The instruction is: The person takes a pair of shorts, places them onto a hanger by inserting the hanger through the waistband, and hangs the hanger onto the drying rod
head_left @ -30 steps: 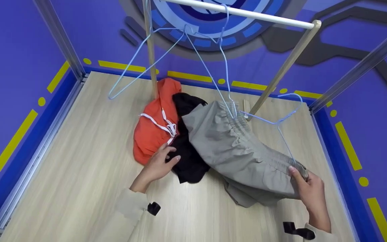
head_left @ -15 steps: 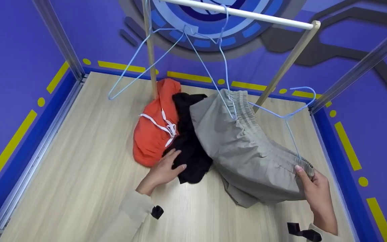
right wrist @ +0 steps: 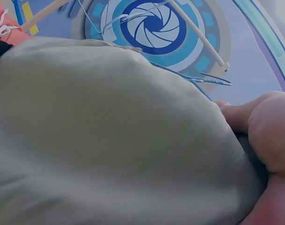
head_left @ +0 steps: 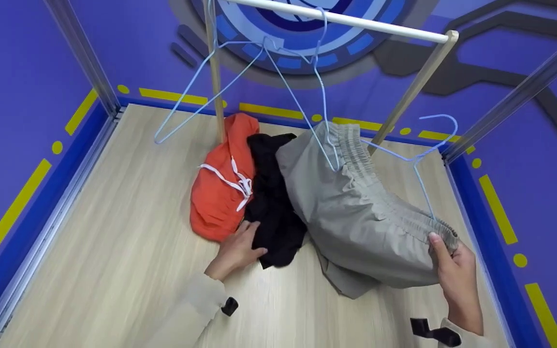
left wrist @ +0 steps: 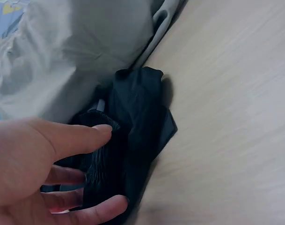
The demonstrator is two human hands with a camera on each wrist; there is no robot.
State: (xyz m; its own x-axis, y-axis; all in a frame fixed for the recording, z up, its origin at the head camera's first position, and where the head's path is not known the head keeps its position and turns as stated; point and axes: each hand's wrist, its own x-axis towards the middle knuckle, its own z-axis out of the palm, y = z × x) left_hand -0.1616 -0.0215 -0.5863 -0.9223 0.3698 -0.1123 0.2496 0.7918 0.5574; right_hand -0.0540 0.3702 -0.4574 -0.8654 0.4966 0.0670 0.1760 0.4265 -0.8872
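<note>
My right hand (head_left: 445, 244) grips the elastic waistband of grey shorts (head_left: 356, 217) at its near end. A light blue wire hanger (head_left: 421, 154) runs through the waistband, and the far end is raised off the boards. In the right wrist view the hand (right wrist: 264, 126) holds the grey shorts (right wrist: 109, 131), which fill the frame. My left hand (head_left: 254, 239) lies on a black garment (head_left: 273, 203) between the shorts and an orange garment (head_left: 218, 193). The left wrist view shows my left hand (left wrist: 112, 164) with thumb and fingers curled round a fold of the black garment (left wrist: 133, 117).
A white rail (head_left: 356, 21) on two wooden posts stands at the back, with two empty blue hangers (head_left: 211, 96) on it. The clothes lie on a light wooden floor (head_left: 114, 241) bordered by blue and yellow walls.
My right hand has lifted the grey shorts and their hanger up and to the right. My left hand has slid right off the orange garment and closed on the black one.
</note>
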